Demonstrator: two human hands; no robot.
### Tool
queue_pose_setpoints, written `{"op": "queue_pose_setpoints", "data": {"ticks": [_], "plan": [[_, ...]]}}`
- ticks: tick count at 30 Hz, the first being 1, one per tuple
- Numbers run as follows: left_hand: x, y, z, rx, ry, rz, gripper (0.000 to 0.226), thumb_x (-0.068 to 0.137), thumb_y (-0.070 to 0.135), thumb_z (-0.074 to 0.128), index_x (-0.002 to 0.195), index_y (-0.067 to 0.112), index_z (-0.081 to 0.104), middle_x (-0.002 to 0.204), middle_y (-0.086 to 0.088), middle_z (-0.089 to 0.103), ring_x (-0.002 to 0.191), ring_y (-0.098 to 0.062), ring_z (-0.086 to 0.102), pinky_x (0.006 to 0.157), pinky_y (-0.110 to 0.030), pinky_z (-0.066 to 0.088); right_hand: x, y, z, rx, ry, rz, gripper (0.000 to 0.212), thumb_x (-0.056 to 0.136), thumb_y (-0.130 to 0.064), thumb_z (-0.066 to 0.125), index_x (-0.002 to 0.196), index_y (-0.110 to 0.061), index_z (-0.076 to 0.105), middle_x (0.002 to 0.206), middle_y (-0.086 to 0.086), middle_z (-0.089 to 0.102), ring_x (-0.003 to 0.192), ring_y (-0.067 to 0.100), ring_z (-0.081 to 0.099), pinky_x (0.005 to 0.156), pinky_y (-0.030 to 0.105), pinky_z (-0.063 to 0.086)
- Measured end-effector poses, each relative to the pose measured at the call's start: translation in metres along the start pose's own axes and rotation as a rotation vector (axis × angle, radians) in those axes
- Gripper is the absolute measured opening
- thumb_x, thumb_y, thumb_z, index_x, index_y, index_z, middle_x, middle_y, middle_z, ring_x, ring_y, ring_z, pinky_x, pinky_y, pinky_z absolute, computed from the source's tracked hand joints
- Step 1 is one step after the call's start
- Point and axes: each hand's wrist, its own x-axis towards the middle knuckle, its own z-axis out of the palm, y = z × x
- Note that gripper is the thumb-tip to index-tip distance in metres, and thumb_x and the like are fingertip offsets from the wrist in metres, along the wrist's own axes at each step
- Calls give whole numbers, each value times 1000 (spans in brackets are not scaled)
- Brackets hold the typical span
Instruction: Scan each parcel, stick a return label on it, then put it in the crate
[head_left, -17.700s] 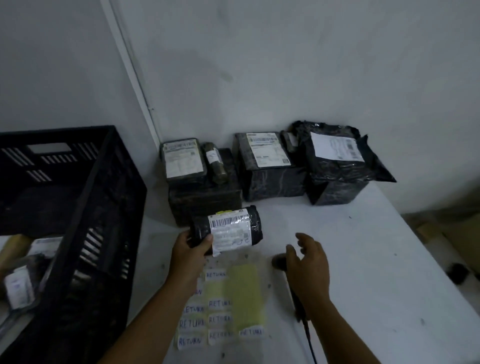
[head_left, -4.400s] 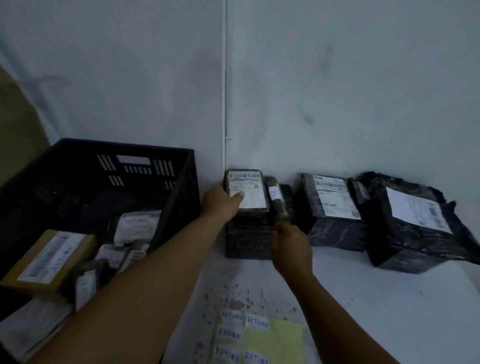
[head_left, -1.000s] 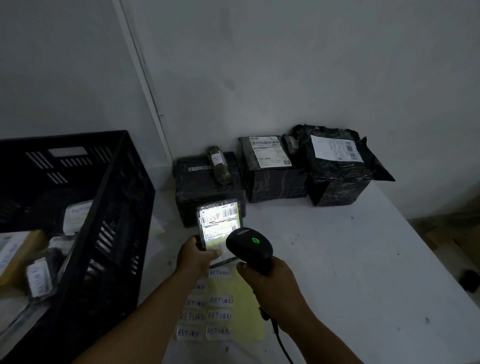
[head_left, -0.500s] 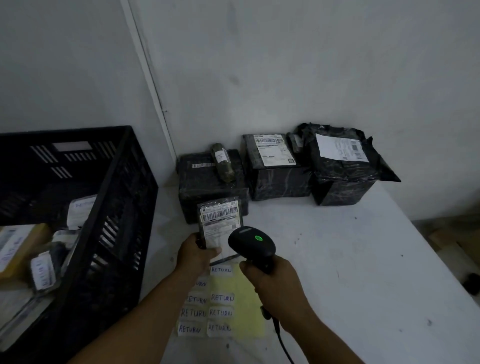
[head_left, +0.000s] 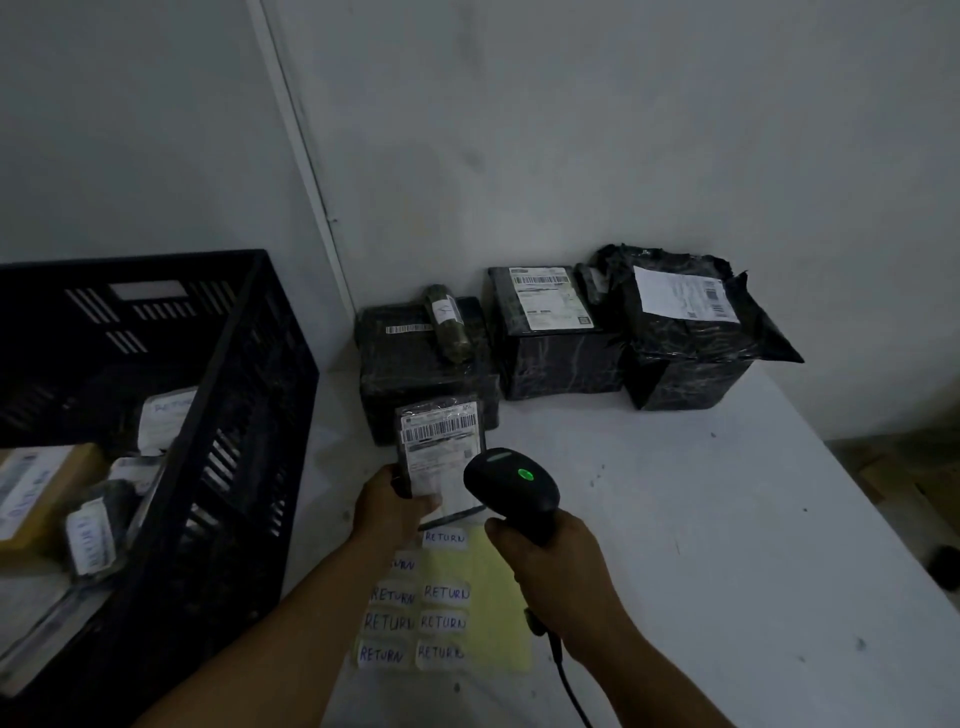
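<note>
scanning step: my left hand (head_left: 396, 512) grips a small parcel (head_left: 441, 447), my right hand (head_left: 558, 574) grips the scanner (head_left: 511, 486) (green light lit); next, i'd say, a return label (head_left: 444, 538).

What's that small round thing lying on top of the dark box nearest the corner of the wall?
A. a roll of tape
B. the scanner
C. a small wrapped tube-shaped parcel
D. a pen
C: a small tube-shaped parcel in wrap, with a white label, lies on the top of the dark box; the scanner is in the right hand.
</note>
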Motion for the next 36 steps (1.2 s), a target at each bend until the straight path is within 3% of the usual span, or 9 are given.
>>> {"op": "queue_pose_setpoints", "data": {"ticks": [8,12,14,16,19,24,26,30,36], "plan": [[-2,1,0,4,14,-10,52,70,16,89,115,16,64,113,-3,69,87,-14,61,81,-27,49,-1,2,-3,31,11,-12,31,84,-33,69,61,-18,54,47,-3,51,39,8,43,43,22,40],[-5,4,-1,-4,13,-12,50,71,18,88,115,17,64,108,0,69,93,-18,65,85,-33,55,1,6,-3,65,24,-29,19,85,-32,71,74,-20,61,51,-4,57,40,8,48,44,23,45],[-6,5,-2,-3,13,-17,47,72,21,87,114,20,65,105,3,69,92,-16,66,83,-32,56,7,13,-3,48,88,-61,12,83,-34,72,87,-29,62,62,-6,64,48,6,56,49,24,49],[-8,4,-4,-10,3,-24,42,73,22,87,109,23,66,103,6,70,89,-13,67,78,-29,56,17,25,-5,-25,175,-71,20,80,-34,73,94,-33,58,73,-4,66,58,8,63,52,23,48],[-10,1,-5,-31,-25,-47,35,74,23,86,104,23,69,101,3,73,87,-14,69,76,-28,56,36,55,-14,-177,256,-11,19,80,-31,70,91,-24,56,76,0,64,60,12,63,49,26,48],[-13,1,-5,-4,-32,-76,55,76,34,84,120,18,56,111,4,64,96,-17,65,75,-28,54,58,107,-27,-460,331,140,28,83,-38,67,99,-18,57,89,1,59,71,14,58,56,27,44],[-13,1,-4,-21,-64,-85,50,79,31,82,121,16,60,112,1,66,93,-16,67,74,-28,56,62,118,-30,-540,352,167,30,84,-43,65,100,-19,58,88,-1,56,73,15,58,57,27,43],[-11,2,-3,-13,-63,-64,35,84,25,78,115,13,68,108,-4,72,89,-19,69,81,-36,59,67,127,-29,-604,366,190,29,86,-45,62,101,-21,57,88,-2,52,75,18,56,63,30,47],[-8,0,0,69,1,-38,31,85,28,77,112,13,71,105,-5,73,90,-22,69,82,-39,60,70,132,-27,-645,336,202,33,89,-48,59,104,-19,60,92,0,55,78,19,59,71,35,54]]}}
